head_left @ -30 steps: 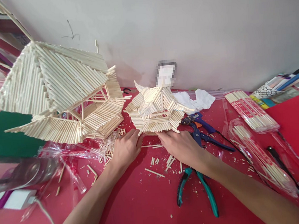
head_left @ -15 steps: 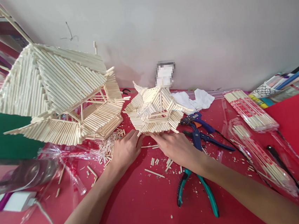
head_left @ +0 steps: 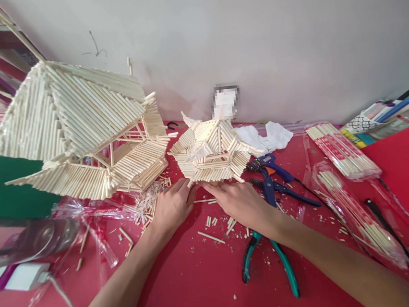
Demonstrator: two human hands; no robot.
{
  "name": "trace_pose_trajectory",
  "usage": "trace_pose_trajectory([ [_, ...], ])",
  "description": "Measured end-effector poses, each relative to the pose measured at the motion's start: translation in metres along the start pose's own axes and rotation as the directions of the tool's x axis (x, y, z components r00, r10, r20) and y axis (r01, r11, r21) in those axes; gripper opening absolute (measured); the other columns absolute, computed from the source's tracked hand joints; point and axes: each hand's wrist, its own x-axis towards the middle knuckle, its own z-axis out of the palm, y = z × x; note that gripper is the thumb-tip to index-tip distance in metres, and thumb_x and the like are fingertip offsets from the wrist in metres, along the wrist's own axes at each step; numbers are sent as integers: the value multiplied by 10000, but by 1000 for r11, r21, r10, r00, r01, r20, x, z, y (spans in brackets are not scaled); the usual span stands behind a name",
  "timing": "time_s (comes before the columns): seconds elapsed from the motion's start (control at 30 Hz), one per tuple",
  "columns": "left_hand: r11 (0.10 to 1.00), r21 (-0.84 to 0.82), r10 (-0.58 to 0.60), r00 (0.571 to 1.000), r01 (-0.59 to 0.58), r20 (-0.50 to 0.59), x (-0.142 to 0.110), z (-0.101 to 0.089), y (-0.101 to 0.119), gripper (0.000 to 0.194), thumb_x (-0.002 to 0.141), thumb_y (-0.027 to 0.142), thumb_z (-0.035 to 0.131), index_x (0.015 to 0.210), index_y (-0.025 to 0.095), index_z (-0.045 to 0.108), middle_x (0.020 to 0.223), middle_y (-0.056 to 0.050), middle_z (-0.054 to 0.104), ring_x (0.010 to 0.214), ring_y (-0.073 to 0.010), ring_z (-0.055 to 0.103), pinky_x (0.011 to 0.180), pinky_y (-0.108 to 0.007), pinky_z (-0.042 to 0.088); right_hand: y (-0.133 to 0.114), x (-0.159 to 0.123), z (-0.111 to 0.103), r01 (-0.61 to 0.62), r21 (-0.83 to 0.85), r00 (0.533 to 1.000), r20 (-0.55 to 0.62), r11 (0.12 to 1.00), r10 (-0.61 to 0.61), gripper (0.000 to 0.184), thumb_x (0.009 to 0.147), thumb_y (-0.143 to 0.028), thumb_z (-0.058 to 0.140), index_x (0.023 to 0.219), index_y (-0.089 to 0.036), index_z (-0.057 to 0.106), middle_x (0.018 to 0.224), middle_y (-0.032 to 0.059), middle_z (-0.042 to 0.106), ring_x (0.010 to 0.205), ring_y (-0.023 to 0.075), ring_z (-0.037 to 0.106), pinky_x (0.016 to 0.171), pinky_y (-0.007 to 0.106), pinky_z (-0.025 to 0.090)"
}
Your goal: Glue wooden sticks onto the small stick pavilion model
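Note:
A small pavilion model (head_left: 215, 168) made of pale wooden sticks, with tiered roofs and upturned corners, stands in the middle of the red table. My left hand (head_left: 174, 203) grips low at its front left, fingers curled in under the eave. From the right, my right hand (head_left: 237, 202) grips the same front edge, its index finger reaching left beneath the eave. The roof hides most fingertips of both hands. A larger stick pavilion model (head_left: 99, 108) with a steep roof stands to the left, apart from my hands.
Teal-handled pliers (head_left: 286, 266) lie below my right wrist. Blue-handled cutters (head_left: 291, 194) and a glue gun (head_left: 276, 164) are right of the model. Packs of chopsticks (head_left: 345, 152) lie farther right. Cut stick bits (head_left: 211, 237) litter the red table (head_left: 203, 289).
My right index finger has shifted slightly left along the front edge of the small model. Both models and the tools stay where they were.

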Motion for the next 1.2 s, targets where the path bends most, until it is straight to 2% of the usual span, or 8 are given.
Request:
trace_pose_trajectory([
  [0.37, 1000, 11, -4, 1000, 3, 15, 1, -2, 1, 324, 1030, 326, 424, 971, 195, 715, 902, -66, 749, 697, -168, 685, 532, -251, 375, 2, -1, -1, -5, 26, 1000, 3, 1000, 5, 553, 915, -19, 447, 1437, -184, 526, 933, 74, 737, 640, 148, 621, 503, 284, 298],
  [0.67, 1000, 5, -17, 1000, 17, 19, 0, -3, 1, 321, 1029, 336, 434, 961, 199, 716, 904, -68, 746, 689, -164, 680, 539, -257, 376, 1, -2, -5, -31, -21, 997, 70, 999, 33, 612, 899, -3, 427, 1479, -189, 477, 898, 71, 728, 602, 136, 602, 493, 290, 257],
  [1.2, 1000, 13, -6, 1000, 6, 14, 0, -2, 1, 330, 1032, 331, 421, 985, 193, 718, 916, -68, 748, 687, -168, 677, 533, -255, 372, 3, -2, -4, -39, -18, 995, 93, 999, 40, 656, 909, -9, 427, 1529, -220, 427, 915, 71, 727, 629, 137, 593, 516, 276, 281],
])
